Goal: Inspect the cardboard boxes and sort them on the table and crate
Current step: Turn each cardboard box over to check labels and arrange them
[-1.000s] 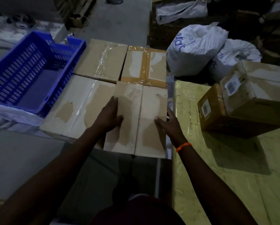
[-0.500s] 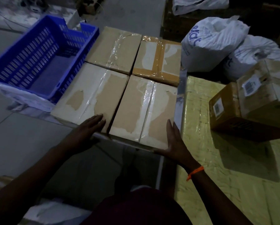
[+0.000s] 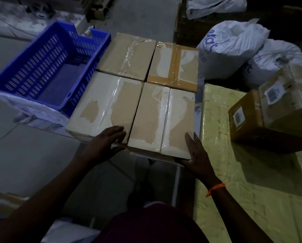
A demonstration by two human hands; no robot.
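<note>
Four taped cardboard boxes lie flat in a two-by-two block. The near-right box [image 3: 161, 120] has a clear tape seam down its middle. My right hand [image 3: 195, 155] presses flat against its near-right corner, fingers straight. My left hand [image 3: 106, 141] rests with spread fingers on the near edge of the near-left box [image 3: 104, 106], beside the gap between the two. Behind them lie a plain far-left box [image 3: 127, 55] and a far-right box [image 3: 174, 67] with brown tape. An empty blue crate [image 3: 46, 67] stands left of the block.
A yellow-green wrapped table top [image 3: 234, 181] lies to the right, carrying two brown labelled boxes [image 3: 269, 113]. White sacks [image 3: 230, 48] sit behind it. Grey floor shows to the left and below my arms.
The near-right box has gone from lifted in both hands to lying flat in the block. My hands slid from its top to its near edge and corner.
</note>
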